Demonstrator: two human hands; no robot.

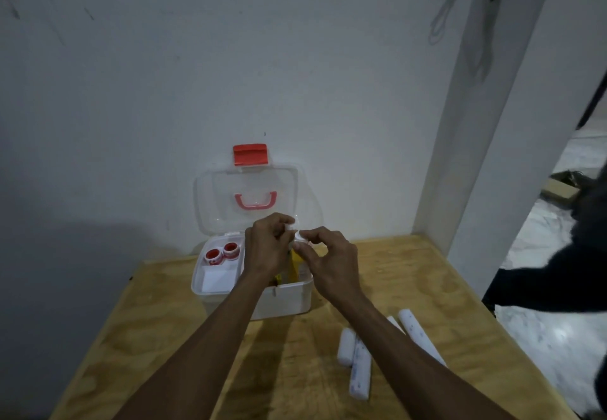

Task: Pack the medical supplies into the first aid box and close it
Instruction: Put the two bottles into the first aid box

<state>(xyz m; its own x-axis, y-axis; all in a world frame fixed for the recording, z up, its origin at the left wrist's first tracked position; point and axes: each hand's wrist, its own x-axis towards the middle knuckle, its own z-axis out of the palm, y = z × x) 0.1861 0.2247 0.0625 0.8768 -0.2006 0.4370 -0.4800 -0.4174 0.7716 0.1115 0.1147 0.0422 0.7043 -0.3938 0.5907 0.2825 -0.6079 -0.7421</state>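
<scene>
The clear first aid box (285, 299) stands open on the wooden table, its lid (210, 202) with a red latch and red handle leaning back against the wall. Inside lie two red-and-white tape rolls (222, 252), a white packet (218, 277) and something yellow (295, 260). Above the box, my left hand (266, 246) and my right hand (330, 262) pinch the same small white item (294, 231) between their fingertips. Several white bandage rolls (359, 363) lie on the table to the right of the box, partly hidden by my right forearm.
The table (170, 331) ends at the left and right edges near my arms. A white wall is right behind the box and a white pillar (492, 124) stands at the back right. A person in dark clothes (565, 281) is at the far right.
</scene>
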